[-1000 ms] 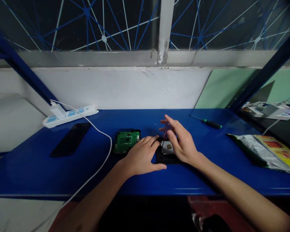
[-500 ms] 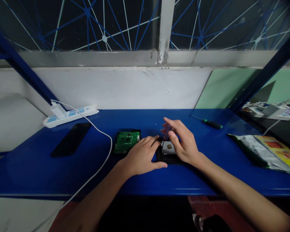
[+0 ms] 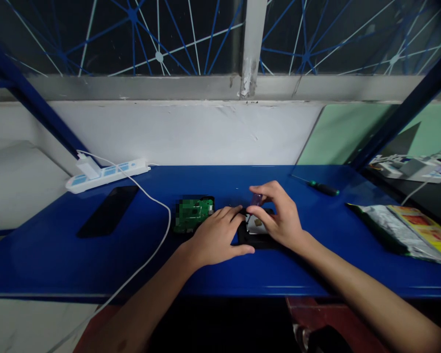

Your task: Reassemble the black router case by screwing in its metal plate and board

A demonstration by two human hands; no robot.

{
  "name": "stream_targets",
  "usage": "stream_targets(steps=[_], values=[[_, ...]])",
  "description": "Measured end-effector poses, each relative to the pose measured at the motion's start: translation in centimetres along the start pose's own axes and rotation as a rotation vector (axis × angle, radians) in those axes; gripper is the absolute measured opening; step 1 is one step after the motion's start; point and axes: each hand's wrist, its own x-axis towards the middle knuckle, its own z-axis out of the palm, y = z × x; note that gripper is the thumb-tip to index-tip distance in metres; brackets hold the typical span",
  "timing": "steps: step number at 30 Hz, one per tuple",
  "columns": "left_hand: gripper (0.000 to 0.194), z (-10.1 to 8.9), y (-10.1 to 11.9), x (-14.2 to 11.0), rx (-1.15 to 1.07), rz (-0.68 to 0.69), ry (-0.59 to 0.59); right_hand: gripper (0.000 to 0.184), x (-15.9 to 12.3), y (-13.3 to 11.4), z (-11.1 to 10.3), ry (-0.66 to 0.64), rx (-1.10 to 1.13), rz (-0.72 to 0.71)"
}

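A small black device (image 3: 255, 239) lies open on the blue table (image 3: 316, 255), with a pale inner plate and a small gold part showing. My left hand (image 3: 215, 236) rests flat on the table and presses against the device's left side, thumb along its front edge. My right hand (image 3: 279, 215) is above the device, its fingers pinched round a small purple-handled screwdriver (image 3: 256, 199) that points down into the device. A green circuit board (image 3: 191, 214) lies just left of my left hand.
A dark phone (image 3: 108, 211) lies at the left. A white power strip (image 3: 106, 175) with a plugged charger stands at the back left, its white cable (image 3: 158, 235) trailing off the front edge. A green-handled screwdriver (image 3: 318, 187) lies at the back right. A foil packet (image 3: 404, 230) lies at the right.
My right hand's fingers have curled in from spread to a pinch on the purple screwdriver's handle. My left hand has stayed in place.
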Motion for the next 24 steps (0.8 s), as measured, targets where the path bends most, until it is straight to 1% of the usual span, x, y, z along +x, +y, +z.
stream_targets(steps=[3, 9, 13, 16, 19, 22, 24], values=[[0.072, -0.07, 0.04, 0.02, -0.003, 0.009, -0.007, 0.034, -0.16, -0.15, -0.08, -0.047, 0.056, 0.042], [0.074, 0.14, -0.16, -0.02, 0.006, 0.017, 0.001, 0.044, -0.33, -0.39, -0.03, -0.089, 0.099, 0.078], [0.073, 0.26, -0.22, -0.05, 0.012, 0.016, 0.002, 0.045, -0.23, -0.31, 0.19, -0.06, 0.06, 0.053], [0.073, 0.31, -0.21, -0.05, 0.014, 0.016, 0.007, 0.041, -0.03, -0.21, 0.22, -0.012, 0.003, 0.012], [0.073, 0.28, -0.18, -0.04, 0.015, 0.009, 0.004, 0.035, 0.12, -0.25, 0.05, 0.017, -0.007, -0.016], [0.072, 0.13, -0.11, 0.0, 0.005, 0.012, 0.006, 0.036, 0.09, -0.46, -0.22, -0.021, 0.033, -0.003], [0.073, 0.02, -0.05, 0.04, 0.005, 0.011, 0.001, 0.043, 0.03, -0.61, -0.36, -0.073, 0.072, 0.005]])
